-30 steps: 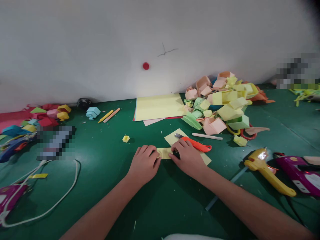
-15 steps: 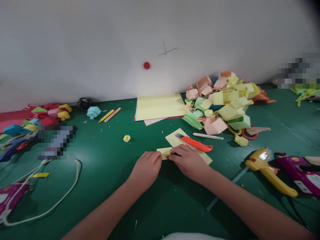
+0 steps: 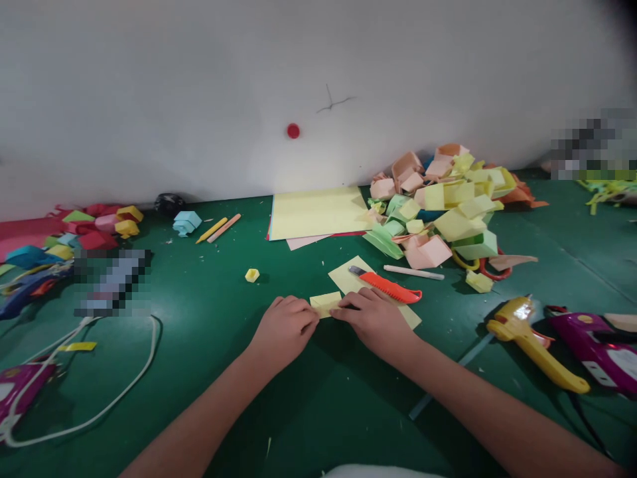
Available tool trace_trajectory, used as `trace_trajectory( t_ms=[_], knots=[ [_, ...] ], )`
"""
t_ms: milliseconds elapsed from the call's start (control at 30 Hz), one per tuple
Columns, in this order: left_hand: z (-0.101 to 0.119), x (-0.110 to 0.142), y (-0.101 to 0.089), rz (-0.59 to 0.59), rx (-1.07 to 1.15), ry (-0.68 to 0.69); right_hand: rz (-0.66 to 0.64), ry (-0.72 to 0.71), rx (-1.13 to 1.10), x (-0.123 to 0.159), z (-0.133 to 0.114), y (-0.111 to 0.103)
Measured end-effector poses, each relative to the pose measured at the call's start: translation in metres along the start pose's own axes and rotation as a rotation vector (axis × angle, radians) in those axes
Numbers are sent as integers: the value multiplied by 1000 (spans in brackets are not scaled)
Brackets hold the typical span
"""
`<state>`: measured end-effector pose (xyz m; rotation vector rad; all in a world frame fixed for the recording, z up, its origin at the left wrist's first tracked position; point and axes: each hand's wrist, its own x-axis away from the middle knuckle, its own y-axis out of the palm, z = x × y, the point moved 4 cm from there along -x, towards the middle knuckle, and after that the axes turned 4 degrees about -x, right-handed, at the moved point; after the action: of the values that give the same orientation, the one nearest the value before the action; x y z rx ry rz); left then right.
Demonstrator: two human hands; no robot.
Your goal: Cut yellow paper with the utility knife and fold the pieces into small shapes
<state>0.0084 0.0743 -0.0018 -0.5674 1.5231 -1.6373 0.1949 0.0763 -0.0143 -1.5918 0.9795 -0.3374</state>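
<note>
My left hand (image 3: 285,327) and my right hand (image 3: 374,318) meet over a small folded piece of yellow paper (image 3: 325,302) on the green table (image 3: 209,312). Both hands pinch it with curled fingers, the left at its left end, the right at its right end. A yellow paper sheet (image 3: 348,275) lies just behind, partly under my right hand. On that sheet rests an orange utility knife (image 3: 389,287), a little beyond my right fingers.
A stack of yellow sheets (image 3: 318,211) lies at the wall. A heap of folded paper boxes (image 3: 440,206) sits at the back right, a white pen (image 3: 413,271) before it. Glue guns lie right (image 3: 535,342) and far left (image 3: 20,392), with a white cord (image 3: 114,392). Coloured paper shapes (image 3: 74,232) are piled left.
Both hands have drawn slightly together on the small yellow paper and it now shows a raised folded edge between the fingertips. Nothing else has moved.
</note>
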Motion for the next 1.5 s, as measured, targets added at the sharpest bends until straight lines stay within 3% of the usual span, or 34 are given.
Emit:
trace_trajectory(
  t_ms=[233,433,733,1000,1267,1500],
  knots=[
    [-9,-14,8,65,74,-176,2,70,27,-10,0,0],
    [-9,-13,8,113,71,-211,49,133,53,-10,3,1],
    [-7,-15,10,77,150,-160,96,94,-105,-14,9,0],
    [-2,-8,6,36,120,42,93,-13,-107,-10,10,1],
    [20,6,4,30,-8,89,-12,-201,-21,0,-8,-3],
    [30,15,0,-15,-89,80,-144,-152,122,6,-18,-14]
  ],
)
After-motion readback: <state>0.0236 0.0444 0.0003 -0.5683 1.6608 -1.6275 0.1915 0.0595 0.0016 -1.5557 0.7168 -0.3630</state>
